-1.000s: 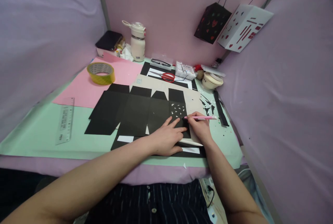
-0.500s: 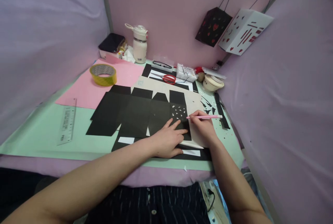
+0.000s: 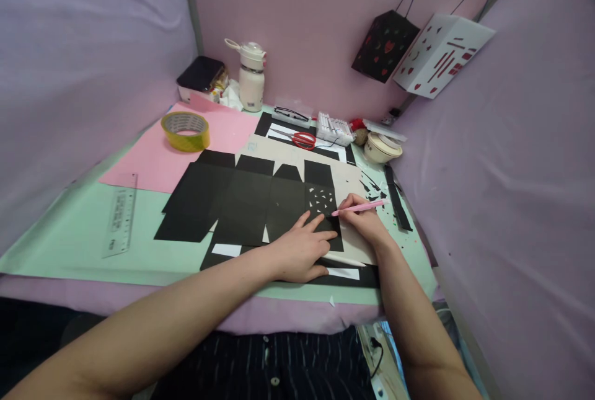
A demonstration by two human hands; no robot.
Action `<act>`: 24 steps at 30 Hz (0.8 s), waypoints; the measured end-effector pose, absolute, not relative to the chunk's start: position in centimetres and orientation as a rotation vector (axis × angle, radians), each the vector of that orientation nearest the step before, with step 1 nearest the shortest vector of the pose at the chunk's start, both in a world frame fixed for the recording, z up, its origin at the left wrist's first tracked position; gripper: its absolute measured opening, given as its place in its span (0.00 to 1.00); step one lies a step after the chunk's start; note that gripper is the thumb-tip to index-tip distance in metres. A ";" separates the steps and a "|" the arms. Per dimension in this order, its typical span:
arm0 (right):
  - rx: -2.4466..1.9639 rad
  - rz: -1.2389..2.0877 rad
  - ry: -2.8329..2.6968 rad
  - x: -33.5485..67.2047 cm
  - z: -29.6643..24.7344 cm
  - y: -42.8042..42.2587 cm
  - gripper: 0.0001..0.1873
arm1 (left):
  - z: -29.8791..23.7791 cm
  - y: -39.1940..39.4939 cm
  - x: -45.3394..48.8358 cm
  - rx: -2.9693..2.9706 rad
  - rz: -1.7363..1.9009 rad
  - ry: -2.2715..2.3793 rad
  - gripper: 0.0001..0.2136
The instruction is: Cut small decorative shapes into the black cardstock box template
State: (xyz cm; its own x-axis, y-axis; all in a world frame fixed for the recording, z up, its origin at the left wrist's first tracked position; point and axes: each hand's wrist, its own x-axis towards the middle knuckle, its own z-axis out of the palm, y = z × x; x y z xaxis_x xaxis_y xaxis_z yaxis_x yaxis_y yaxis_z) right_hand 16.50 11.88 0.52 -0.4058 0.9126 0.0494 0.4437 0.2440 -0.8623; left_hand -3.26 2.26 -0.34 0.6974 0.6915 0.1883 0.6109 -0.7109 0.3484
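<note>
A black card sheet (image 3: 244,201), cut with flaps like an unfolded box, lies flat on a pale board (image 3: 349,189). Its right panel holds several small cut-out shapes (image 3: 320,200). My left hand (image 3: 304,248) rests on that panel's lower part, fingers spread and pressing down. My right hand (image 3: 365,219) pinches a slim pink pen-like tool (image 3: 365,206), its tip at the panel's right edge, just below the cut-outs. Whether the tip touches the card is too small to tell. Beside my left hand a white pointed stick (image 3: 346,259) lies partly hidden.
Yellow tape roll (image 3: 186,132) sits on pink paper (image 3: 144,155); a clear ruler (image 3: 121,217) lies left. Red-handled scissors (image 3: 303,140), a marker box (image 3: 334,129), a bowl (image 3: 382,149) and a bottle (image 3: 251,80) stand behind. Black scraps (image 3: 372,188) lie right. Two paper lanterns (image 3: 441,56) hang above.
The pink tool has tilted, its rear end now higher and further left, its tip slightly lower. My left hand stays in place on the card. The view has shifted slightly.
</note>
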 end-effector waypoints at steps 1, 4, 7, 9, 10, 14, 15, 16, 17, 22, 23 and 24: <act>-1.236 1.082 -1.956 16.5 0.5 11.9 0.04 | -0.3 2.3 -3.3 2.649 0.446 1.036 0.15; -1.240 1.088 -1.953 16.4 0.6 11.9 0.04 | -0.2 2.2 -3.3 2.651 0.443 1.037 0.15; -1.232 1.093 -1.962 16.3 0.6 11.9 0.04 | -0.2 2.2 -3.3 2.648 0.442 1.039 0.14; -1.231 1.087 -1.965 16.4 0.5 11.9 0.04 | -0.2 2.2 -3.3 2.645 0.447 1.040 0.14; -1.234 1.081 -1.965 16.4 0.5 11.9 0.04 | -0.2 2.2 -3.2 2.644 0.452 1.040 0.14; -1.235 1.072 -1.928 16.3 0.6 11.8 0.04 | -0.2 2.2 -3.3 2.645 0.450 1.042 0.14; -1.223 1.077 -1.894 16.2 0.6 11.7 0.04 | -0.3 2.2 -3.3 2.645 0.445 1.043 0.14; -1.210 1.085 -1.845 16.2 0.6 11.5 0.04 | -0.3 2.2 -3.3 2.646 0.441 1.044 0.14; -1.202 1.092 -1.785 16.1 0.6 11.2 0.04 | -0.3 2.2 -3.3 2.647 0.439 1.046 0.14; -1.260 1.055 -1.473 15.2 -0.2 9.4 0.10 | -0.5 2.2 -3.2 2.657 0.447 1.043 0.15; -1.271 1.045 -1.444 15.0 -0.4 9.0 0.11 | -0.5 2.2 -3.2 2.657 0.452 1.042 0.15; -1.276 1.034 -1.441 14.7 -0.6 8.7 0.11 | -0.5 2.2 -3.2 2.656 0.457 1.043 0.15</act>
